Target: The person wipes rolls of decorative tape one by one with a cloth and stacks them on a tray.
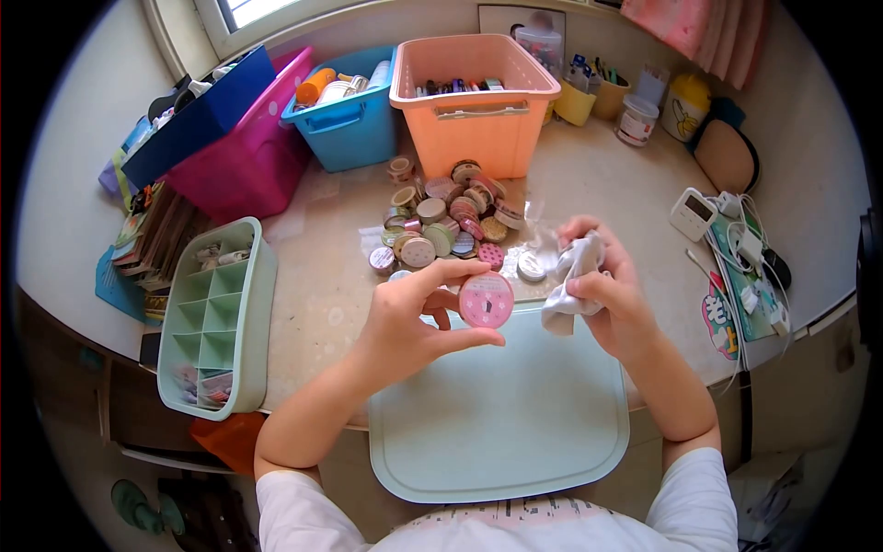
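Observation:
Between the thumb and fingers of my left hand [418, 308] is a round pink tape roll [487, 301], its flat face turned toward me. My right hand [612, 290] grips a crumpled white cloth [577, 281] to the right of the roll, apart from it. Beyond my hands lies a pile of round tape rolls [441, 221] in several colours. A whitish roll [531, 267] lies on the table between my hands. Below them is a pale green lid [499, 405] at the table's front edge.
A green divided box [260, 322] stands at the left. Pink [248, 156], blue [349, 138] and orange [483, 138] bins line the back. A jar [636, 120] stands at the back right. Cables and a white device [693, 214] lie at the right.

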Motion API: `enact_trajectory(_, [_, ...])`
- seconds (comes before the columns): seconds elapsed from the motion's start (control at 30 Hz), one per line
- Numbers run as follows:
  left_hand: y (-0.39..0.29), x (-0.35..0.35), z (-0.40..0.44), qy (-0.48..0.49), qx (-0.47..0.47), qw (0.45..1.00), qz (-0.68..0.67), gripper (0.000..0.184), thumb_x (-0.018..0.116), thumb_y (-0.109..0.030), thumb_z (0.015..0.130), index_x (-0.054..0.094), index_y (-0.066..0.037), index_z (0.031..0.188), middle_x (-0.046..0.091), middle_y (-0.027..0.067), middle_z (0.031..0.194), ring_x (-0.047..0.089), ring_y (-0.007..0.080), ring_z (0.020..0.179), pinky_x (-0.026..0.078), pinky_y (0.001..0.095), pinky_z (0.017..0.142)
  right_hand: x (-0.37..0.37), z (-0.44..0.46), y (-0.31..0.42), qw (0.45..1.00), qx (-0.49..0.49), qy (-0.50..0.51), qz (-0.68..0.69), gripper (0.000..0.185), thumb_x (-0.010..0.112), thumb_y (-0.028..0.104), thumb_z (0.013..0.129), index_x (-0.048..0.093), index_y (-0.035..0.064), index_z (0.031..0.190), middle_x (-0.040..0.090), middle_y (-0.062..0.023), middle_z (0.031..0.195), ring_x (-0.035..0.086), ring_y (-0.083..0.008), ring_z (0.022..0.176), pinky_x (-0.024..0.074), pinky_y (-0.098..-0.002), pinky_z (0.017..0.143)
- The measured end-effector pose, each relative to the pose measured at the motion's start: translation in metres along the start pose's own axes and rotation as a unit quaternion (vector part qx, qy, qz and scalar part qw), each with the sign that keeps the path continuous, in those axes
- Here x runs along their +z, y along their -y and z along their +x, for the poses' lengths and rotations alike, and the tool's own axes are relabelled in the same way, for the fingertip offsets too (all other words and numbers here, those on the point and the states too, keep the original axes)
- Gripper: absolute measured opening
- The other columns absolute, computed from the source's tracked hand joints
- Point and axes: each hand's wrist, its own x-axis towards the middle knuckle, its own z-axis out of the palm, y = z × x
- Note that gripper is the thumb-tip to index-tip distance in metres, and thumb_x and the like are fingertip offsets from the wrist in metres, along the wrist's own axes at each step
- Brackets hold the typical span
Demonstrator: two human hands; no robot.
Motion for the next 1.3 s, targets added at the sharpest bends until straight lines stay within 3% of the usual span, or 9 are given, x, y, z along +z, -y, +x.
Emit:
enact_trajectory(0.17, [-0.002, 0.005, -0.003, 0.033, -0.001, 0.999, 0.001, 0.059, 0.090, -0.012, 0.072, 0.063, -0.003, 0.123, 0.071, 0.0042, 0.107, 0.072, 0.0105, 0.085, 0.056, 0.0226, 0.060, 0.009, 0.003, -0.031, 0.891, -0.314, 0.071, -0.320, 0.045, 0.062, -0.019, 0.078, 0.058, 0.0031, 0.116, 0.061, -0.0086, 0.108, 0.063, -0.0211, 0.103, 0.0524, -0.0292, 0.084])
enact_trajectory(0.33, [0.008, 0.005, -0.008, 0.005, 0.011, 0.997, -0.076, 0.053, 0.085, 0.001, 0.075, 0.061, 0.000, 0.123, 0.071, 0.0066, 0.104, 0.070, 0.0115, 0.091, 0.061, 0.0253, 0.070, 0.025, -0.001, -0.021, 0.763, -0.382, 0.238, -0.463, 0.042, 0.067, -0.013, 0.073, 0.070, 0.0071, 0.110, 0.070, -0.0068, 0.119, 0.059, -0.0300, 0.123, 0.0479, -0.0360, 0.092])
enact_trajectory(0.43, [-0.002, 0.004, -0.005, -0.003, 0.004, 0.987, -0.158, 0.053, 0.083, 0.004, 0.076, 0.059, 0.003, 0.122, 0.071, 0.0073, 0.101, 0.071, 0.0138, 0.094, 0.062, 0.0273, 0.074, 0.017, -0.002, -0.011, 0.704, -0.402, 0.152, -0.565, 0.037, 0.071, -0.003, 0.075, 0.074, 0.0140, 0.108, 0.071, 0.0008, 0.121, 0.057, -0.0246, 0.125, 0.0421, -0.0344, 0.093])
enact_trajectory(0.7, [-0.004, 0.002, -0.003, 0.011, 0.002, 0.990, -0.141, 0.059, 0.089, -0.001, 0.071, 0.061, 0.005, 0.123, 0.072, 0.0109, 0.102, 0.073, 0.0168, 0.092, 0.063, 0.0291, 0.077, 0.009, -0.001, -0.009, 0.758, -0.348, 0.238, -0.498, 0.043, 0.074, -0.002, 0.071, 0.076, 0.0167, 0.110, 0.074, 0.0022, 0.111, 0.056, -0.0183, 0.096, 0.0458, -0.0304, 0.084])
enact_trajectory(0.8, [-0.002, 0.001, -0.004, 0.019, 0.007, 0.988, -0.150, 0.060, 0.089, -0.001, 0.071, 0.061, 0.004, 0.125, 0.072, 0.0105, 0.104, 0.072, 0.0164, 0.092, 0.063, 0.0286, 0.077, 0.009, 0.007, -0.007, 0.741, -0.377, 0.140, -0.538, 0.046, 0.070, -0.004, 0.071, 0.076, 0.0153, 0.112, 0.074, 0.0041, 0.116, 0.051, -0.0196, 0.089, 0.0463, -0.0274, 0.083])
enact_trajectory(0.97, [-0.001, -0.001, -0.005, 0.033, -0.010, 0.987, -0.154, 0.060, 0.089, -0.001, 0.071, 0.062, 0.003, 0.124, 0.072, 0.0103, 0.104, 0.073, 0.0162, 0.092, 0.062, 0.0284, 0.077, 0.016, -0.006, -0.008, 0.715, -0.373, 0.229, -0.545, 0.048, 0.071, 0.001, 0.068, 0.076, 0.0158, 0.113, 0.072, 0.0028, 0.122, 0.051, -0.0191, 0.088, 0.0447, -0.0267, 0.081])
enact_trajectory(1.07, [-0.008, -0.001, -0.004, 0.030, -0.005, 0.989, -0.144, 0.057, 0.088, 0.001, 0.071, 0.062, 0.004, 0.121, 0.072, 0.0101, 0.103, 0.072, 0.0154, 0.091, 0.062, 0.0286, 0.077, -0.006, 0.007, 0.000, 0.762, -0.355, 0.252, -0.479, 0.049, 0.069, 0.000, 0.068, 0.075, 0.0130, 0.115, 0.068, 0.0012, 0.131, 0.051, -0.0204, 0.088, 0.0466, -0.0285, 0.080])
enact_trajectory(1.17, [-0.006, 0.002, -0.004, 0.016, 0.007, 0.987, -0.159, 0.053, 0.087, 0.002, 0.073, 0.063, 0.004, 0.120, 0.073, 0.0093, 0.101, 0.072, 0.0144, 0.091, 0.062, 0.0285, 0.077, 0.014, 0.002, -0.010, 0.727, -0.400, 0.175, -0.530, 0.051, 0.068, -0.003, 0.067, 0.074, 0.0112, 0.116, 0.068, -0.0007, 0.130, 0.052, -0.0214, 0.089, 0.0490, -0.0304, 0.082])
enact_trajectory(1.3, [0.003, 0.005, -0.010, 0.056, -0.010, 0.993, -0.102, 0.049, 0.086, 0.002, 0.074, 0.064, 0.002, 0.118, 0.072, 0.0079, 0.101, 0.072, 0.0148, 0.090, 0.062, 0.0292, 0.076, 0.020, -0.006, -0.007, 0.760, -0.340, 0.295, -0.469, 0.049, 0.066, -0.008, 0.067, 0.075, 0.0109, 0.111, 0.072, -0.0003, 0.117, 0.058, -0.0201, 0.089, 0.0528, -0.0320, 0.077])
